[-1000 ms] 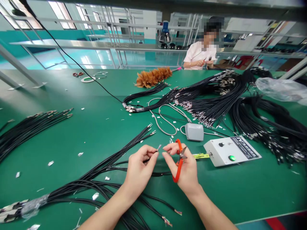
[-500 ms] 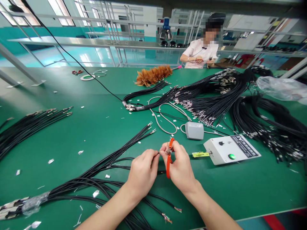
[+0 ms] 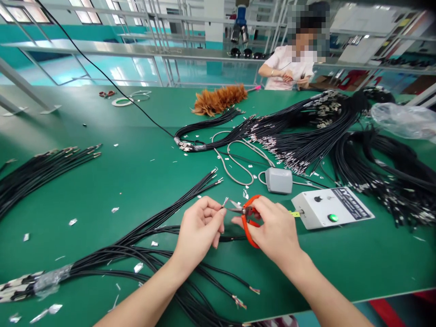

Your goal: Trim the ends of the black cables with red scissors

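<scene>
Left hand (image 3: 200, 227): closed in a pinch on one black cable (image 3: 218, 217), its stripped end poking up from the fingertips toward 1 o'clock. Right hand (image 3: 275, 229): wrapped around orange-handled scissors (image 3: 245, 212), blades pointing toward 9 o'clock, tips just beside the bared wire end. Cable's long axis runs from 7 o'clock up to 1 o'clock, crossing the blade line; the right hand lies at 3 o'clock from the wire tip. Green desk (image 3: 136, 181) carries the cable bundle (image 3: 136, 254) at 8 o'clock, grey control box (image 3: 332, 207) at 3 o'clock, foot pedal (image 3: 278, 180) at 1 o'clock.
</scene>
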The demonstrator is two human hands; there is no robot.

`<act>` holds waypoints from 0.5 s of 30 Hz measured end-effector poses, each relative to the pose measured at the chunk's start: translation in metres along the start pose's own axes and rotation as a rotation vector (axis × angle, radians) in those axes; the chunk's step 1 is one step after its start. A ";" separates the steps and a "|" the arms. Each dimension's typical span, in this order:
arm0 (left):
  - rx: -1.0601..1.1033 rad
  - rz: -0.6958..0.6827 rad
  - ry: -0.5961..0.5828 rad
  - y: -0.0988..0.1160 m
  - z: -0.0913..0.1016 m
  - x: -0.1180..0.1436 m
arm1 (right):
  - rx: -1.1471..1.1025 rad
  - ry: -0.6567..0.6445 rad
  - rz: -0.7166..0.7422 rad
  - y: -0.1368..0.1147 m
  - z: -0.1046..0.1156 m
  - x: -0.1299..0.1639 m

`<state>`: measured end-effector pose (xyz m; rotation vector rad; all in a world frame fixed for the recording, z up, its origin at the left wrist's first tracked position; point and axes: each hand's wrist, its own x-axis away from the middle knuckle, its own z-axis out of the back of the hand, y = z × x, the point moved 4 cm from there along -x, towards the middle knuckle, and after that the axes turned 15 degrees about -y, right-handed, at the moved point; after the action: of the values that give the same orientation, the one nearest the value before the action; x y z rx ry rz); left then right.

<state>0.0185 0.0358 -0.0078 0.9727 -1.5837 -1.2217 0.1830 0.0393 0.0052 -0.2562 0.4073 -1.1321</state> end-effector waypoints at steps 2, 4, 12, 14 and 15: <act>0.014 0.008 -0.006 0.001 0.000 0.000 | 0.110 0.000 0.033 -0.003 0.001 -0.001; 0.012 0.010 -0.003 0.002 0.000 0.001 | 0.169 0.005 0.045 -0.005 0.001 -0.001; -0.003 -0.001 -0.002 0.003 0.000 0.001 | 0.323 0.007 0.057 -0.009 0.003 -0.006; -0.001 -0.001 -0.002 0.003 0.000 0.001 | 0.364 0.009 0.060 -0.010 0.004 -0.006; 0.000 0.000 -0.002 0.002 0.000 0.000 | 0.385 0.009 0.060 -0.010 0.005 -0.006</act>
<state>0.0186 0.0358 -0.0053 0.9714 -1.5856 -1.2230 0.1747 0.0410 0.0150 0.0982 0.1973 -1.1288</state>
